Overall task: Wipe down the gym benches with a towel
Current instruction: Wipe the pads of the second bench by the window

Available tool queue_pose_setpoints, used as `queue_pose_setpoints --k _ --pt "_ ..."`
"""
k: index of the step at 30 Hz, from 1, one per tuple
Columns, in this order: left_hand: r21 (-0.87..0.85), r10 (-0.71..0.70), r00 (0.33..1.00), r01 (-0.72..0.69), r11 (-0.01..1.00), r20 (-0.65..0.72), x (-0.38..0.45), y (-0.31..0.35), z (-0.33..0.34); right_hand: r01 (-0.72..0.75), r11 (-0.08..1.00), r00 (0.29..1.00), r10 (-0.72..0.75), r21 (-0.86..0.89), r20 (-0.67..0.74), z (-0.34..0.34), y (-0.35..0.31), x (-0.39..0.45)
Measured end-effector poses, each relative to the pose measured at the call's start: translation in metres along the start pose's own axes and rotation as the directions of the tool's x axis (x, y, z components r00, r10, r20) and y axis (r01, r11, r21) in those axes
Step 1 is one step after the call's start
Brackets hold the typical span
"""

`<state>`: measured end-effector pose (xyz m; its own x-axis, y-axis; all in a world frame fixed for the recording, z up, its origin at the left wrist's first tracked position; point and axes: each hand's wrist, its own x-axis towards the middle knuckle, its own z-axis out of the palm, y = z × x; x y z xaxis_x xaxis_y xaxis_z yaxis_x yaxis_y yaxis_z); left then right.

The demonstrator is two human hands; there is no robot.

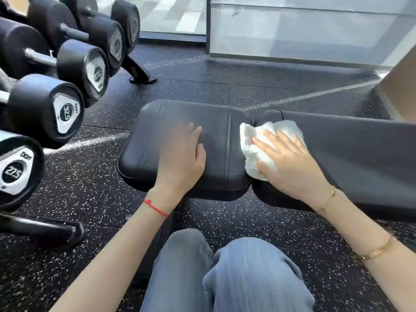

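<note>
A black padded gym bench lies across the middle of the view, with a short seat pad [157,122] on the left and a long back pad [360,149] on the right. A crumpled white towel [252,143] sits at the gap between the two pads. My right hand [290,163] presses flat on the towel with fingers spread. On the seat pad rests my left hand [182,154], palm down with fingers straight, holding nothing.
A rack of black dumbbells [65,109] stands close on the left, its foot [141,75] on the speckled rubber floor. Glass panels [292,30] run along the far side. My knees in blue jeans [225,278] are just below the bench.
</note>
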<state>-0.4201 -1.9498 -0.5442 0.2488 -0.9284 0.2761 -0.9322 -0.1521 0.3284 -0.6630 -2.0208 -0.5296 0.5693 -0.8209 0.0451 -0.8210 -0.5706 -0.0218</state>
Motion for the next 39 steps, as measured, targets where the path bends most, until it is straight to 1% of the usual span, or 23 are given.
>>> queue_pose_setpoints --k 2,4,7,9,10,12,15,17,21,22,24,26,28,30,32,35,37,39 --pt "-0.026 0.031 0.999 -0.031 0.999 0.023 0.005 0.015 0.008 -0.017 1.000 0.999 0.017 0.007 0.027 -0.001 0.007 -0.013" --pt "-0.038 0.051 0.998 -0.049 0.998 0.043 0.010 0.027 0.014 -0.037 0.999 0.997 0.036 0.007 0.067 -0.001 0.013 -0.008" --pt "-0.033 0.064 0.995 -0.062 0.998 0.070 0.017 0.039 0.022 -0.148 0.988 0.987 0.146 0.033 0.065 -0.001 0.020 0.034" --pt "-0.018 0.071 0.994 -0.070 0.997 0.079 0.021 0.044 0.026 -0.167 0.986 0.984 0.167 -0.016 0.053 -0.003 0.020 0.053" --pt "-0.013 0.075 0.994 -0.074 0.997 0.081 0.023 0.046 0.027 -0.162 0.987 0.985 0.163 -0.009 0.058 -0.002 0.019 0.053" --pt "-0.011 0.082 0.993 -0.081 0.997 0.084 0.025 0.049 0.029 -0.145 0.988 0.987 0.140 0.058 0.076 -0.001 0.016 0.029" --pt "-0.017 0.087 0.993 -0.086 0.996 0.082 0.026 0.053 0.033 -0.081 0.994 0.997 0.080 0.069 0.023 0.002 0.007 -0.027" --pt "-0.019 0.080 0.994 -0.079 0.997 0.071 0.025 0.054 0.034 -0.101 0.991 0.994 0.098 0.082 0.047 0.003 0.010 -0.033" --pt "-0.027 0.081 0.996 -0.080 0.996 0.045 0.023 0.053 0.034 -0.255 0.963 0.965 0.247 0.088 0.084 0.002 0.013 0.031" --pt "-0.030 0.084 0.996 -0.083 0.996 0.043 0.023 0.053 0.034 -0.266 0.960 0.962 0.259 0.085 0.086 0.000 0.011 0.048" --pt "-0.030 0.091 0.995 -0.090 0.996 0.042 0.023 0.052 0.033 -0.243 0.965 0.968 0.236 0.095 0.085 0.000 0.008 0.061" --pt "-0.024 0.095 0.995 -0.094 0.995 0.041 0.023 0.051 0.034 -0.211 0.970 0.976 0.202 0.120 0.079 0.002 0.011 0.046" --pt "-0.018 0.099 0.994 -0.099 0.995 0.038 0.023 0.050 0.035 -0.195 0.972 0.980 0.189 0.129 0.057 0.005 0.016 0.013" --pt "-0.009 0.099 0.995 -0.098 0.995 0.032 0.023 0.049 0.036 -0.231 0.960 0.973 0.225 0.161 0.056 0.006 0.027 -0.017" --pt "0.002 0.098 0.995 -0.098 0.995 0.032 0.023 0.050 0.037 -0.299 0.936 0.954 0.288 0.185 0.084 0.005 0.044 -0.022" --pt "0.027 0.101 0.994 -0.103 0.994 0.037 0.022 0.052 0.039 -0.343 0.930 0.937 0.329 0.133 0.114 0.003 0.061 0.019" --pt "0.041 0.106 0.994 -0.107 0.993 0.037 0.022 0.054 0.039 -0.321 0.943 0.941 0.308 0.083 0.138 -0.002 0.062 0.051" --pt "0.044 0.109 0.994 -0.110 0.993 0.028 0.023 0.054 0.038 -0.296 0.952 0.945 0.281 0.071 0.168 -0.003 0.056 0.061"
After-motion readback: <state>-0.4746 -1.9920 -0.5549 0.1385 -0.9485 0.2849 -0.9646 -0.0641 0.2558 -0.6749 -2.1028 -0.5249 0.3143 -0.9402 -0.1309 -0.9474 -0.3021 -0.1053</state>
